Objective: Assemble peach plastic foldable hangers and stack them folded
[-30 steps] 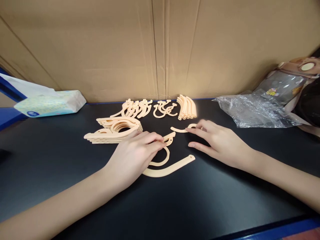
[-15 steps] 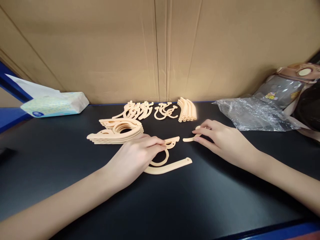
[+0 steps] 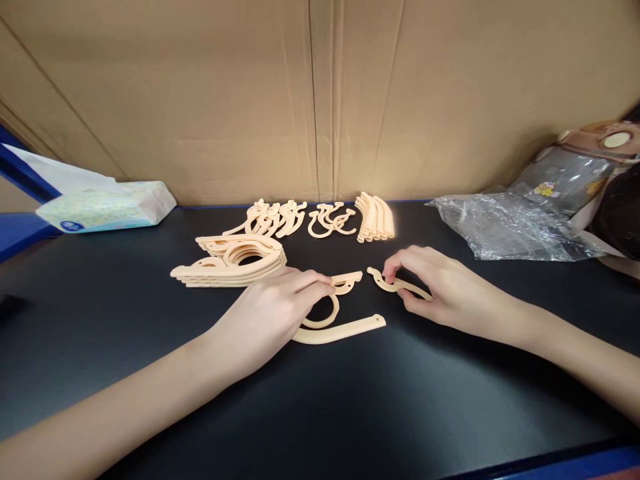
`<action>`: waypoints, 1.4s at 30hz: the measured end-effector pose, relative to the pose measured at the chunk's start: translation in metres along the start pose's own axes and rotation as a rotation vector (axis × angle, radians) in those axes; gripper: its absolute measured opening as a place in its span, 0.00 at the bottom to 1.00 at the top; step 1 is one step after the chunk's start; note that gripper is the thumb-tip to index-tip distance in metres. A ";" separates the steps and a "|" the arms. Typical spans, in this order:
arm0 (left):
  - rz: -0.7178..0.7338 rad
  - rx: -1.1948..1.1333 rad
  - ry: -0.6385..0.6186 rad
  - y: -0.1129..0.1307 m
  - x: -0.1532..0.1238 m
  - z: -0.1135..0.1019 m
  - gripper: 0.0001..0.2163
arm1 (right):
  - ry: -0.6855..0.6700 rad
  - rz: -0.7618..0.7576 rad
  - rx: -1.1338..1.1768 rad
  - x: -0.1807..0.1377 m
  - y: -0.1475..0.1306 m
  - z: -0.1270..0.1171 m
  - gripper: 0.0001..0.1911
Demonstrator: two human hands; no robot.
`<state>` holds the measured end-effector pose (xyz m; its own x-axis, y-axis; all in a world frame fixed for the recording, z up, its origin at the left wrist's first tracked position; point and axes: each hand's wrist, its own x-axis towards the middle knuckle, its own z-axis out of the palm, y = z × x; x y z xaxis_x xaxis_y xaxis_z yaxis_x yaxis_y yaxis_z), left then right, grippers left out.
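Between the earlier frame and now, the small curved piece [image 3: 386,288] has turned in the right hand [image 3: 440,287], its holed end now pointing left and its thin end toward the palm, while the left hand [image 3: 273,300] looks nearly unmoved. Lying roughly left to right, the piece sits between right finger and thumb, lightly pinched; its tip is just beside, but apart from, the upper bar of the pale hanger [image 3: 345,332] on the table [image 3: 320,413]. Left fingers are drawn narrow, gripping that bar. A tissue pack [image 3: 115,205] has a tissue [image 3: 55,170] sticking out; the clear bottle's [image 3: 565,175] contents cannot be told.
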<state>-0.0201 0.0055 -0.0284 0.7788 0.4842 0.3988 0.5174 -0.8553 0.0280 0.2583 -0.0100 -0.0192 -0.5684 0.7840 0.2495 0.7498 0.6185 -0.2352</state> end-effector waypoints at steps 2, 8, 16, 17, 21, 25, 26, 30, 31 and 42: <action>-0.021 -0.032 0.006 0.001 0.000 0.000 0.13 | -0.030 -0.017 0.043 -0.001 -0.002 0.000 0.16; -0.029 -0.036 0.048 0.007 0.001 0.001 0.12 | -0.028 -0.057 0.097 -0.003 0.000 0.002 0.28; 0.032 -0.171 -0.012 0.024 0.003 0.006 0.14 | -0.023 -0.037 0.104 0.000 -0.003 0.001 0.19; 0.025 -0.172 -0.030 0.024 0.003 0.008 0.15 | -0.006 -0.038 0.105 0.000 -0.004 0.002 0.15; -0.039 -0.227 -0.113 0.023 0.003 0.010 0.12 | 0.035 -0.038 0.060 0.002 -0.002 0.005 0.10; -0.051 -0.285 -0.171 0.022 0.004 0.007 0.06 | 0.051 -0.004 0.073 0.001 -0.003 0.008 0.07; -0.050 -0.284 -0.175 0.023 0.005 0.007 0.06 | 0.061 0.004 0.087 0.001 -0.004 0.008 0.06; -0.067 -0.275 -0.148 0.025 0.006 0.006 0.06 | 0.105 -0.012 0.133 0.001 -0.008 0.008 0.04; -0.071 -0.276 -0.138 0.025 0.006 0.006 0.06 | 0.127 -0.019 0.144 0.001 -0.009 0.007 0.03; -0.091 -0.314 -0.128 0.023 0.003 0.009 0.06 | 0.235 -0.043 0.185 0.001 -0.009 0.001 0.04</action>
<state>-0.0032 -0.0109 -0.0347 0.7828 0.5633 0.2644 0.4679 -0.8129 0.3468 0.2504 -0.0150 -0.0181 -0.4884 0.7360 0.4688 0.6400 0.6673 -0.3810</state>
